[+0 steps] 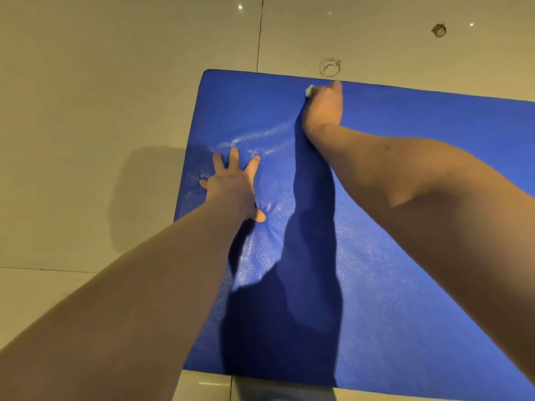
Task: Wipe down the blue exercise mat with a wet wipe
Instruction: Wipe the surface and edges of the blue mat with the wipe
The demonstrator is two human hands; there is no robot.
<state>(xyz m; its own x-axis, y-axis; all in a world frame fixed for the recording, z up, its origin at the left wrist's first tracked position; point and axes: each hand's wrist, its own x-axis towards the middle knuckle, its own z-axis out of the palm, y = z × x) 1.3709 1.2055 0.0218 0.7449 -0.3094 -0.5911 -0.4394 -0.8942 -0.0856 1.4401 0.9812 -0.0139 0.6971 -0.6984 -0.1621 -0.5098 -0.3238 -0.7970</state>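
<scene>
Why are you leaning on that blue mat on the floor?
A person is cleaning the blue exercise mat, which lies on a tiled floor. The right hand holds a bunched white wet wipe against the mat near its far edge. The left hand rests flat on the mat near its left side, fingers spread. Shiny, damp-looking streaks show between the two hands.

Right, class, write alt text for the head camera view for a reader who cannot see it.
A person's right hand holds a wet wipe near the far edge of a blue exercise mat on a tiled floor. The left hand rests flat on the mat, fingers spread.
</scene>
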